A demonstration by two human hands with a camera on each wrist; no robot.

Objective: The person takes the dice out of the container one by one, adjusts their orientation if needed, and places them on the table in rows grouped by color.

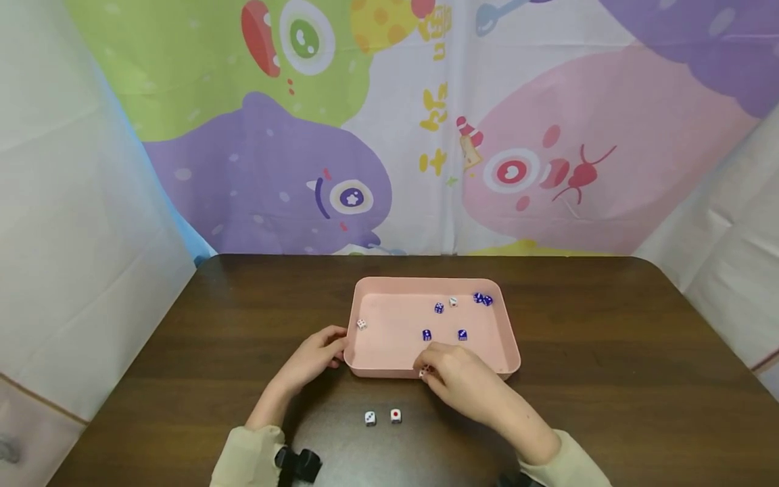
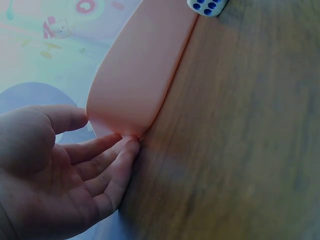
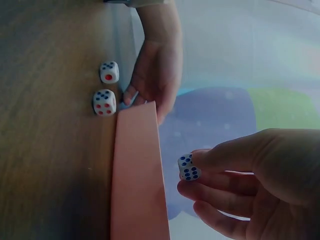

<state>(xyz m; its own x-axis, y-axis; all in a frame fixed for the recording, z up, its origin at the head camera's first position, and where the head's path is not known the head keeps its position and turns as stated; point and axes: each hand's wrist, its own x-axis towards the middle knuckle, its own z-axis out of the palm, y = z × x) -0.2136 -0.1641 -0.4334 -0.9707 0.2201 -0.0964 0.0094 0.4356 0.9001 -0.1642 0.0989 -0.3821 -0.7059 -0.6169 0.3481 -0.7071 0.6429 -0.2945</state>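
Note:
My right hand pinches a white die between thumb and fingers, over the front rim of a pink tray. My left hand touches the tray's outer wall by its front left corner, fingers loosely bent; the left wrist view shows the thumb at the rim and fingertips lower down. Two white dice stand on the table before the tray, one die left of the other die. Inside the tray, one white die lies at the left and another white die towards the back.
Several blue dice lie in the tray's right half, including a blue die and a touching pair with one blue die near the back right corner. The dark wooden table extends on both sides. A cartoon-printed curtain hangs behind it.

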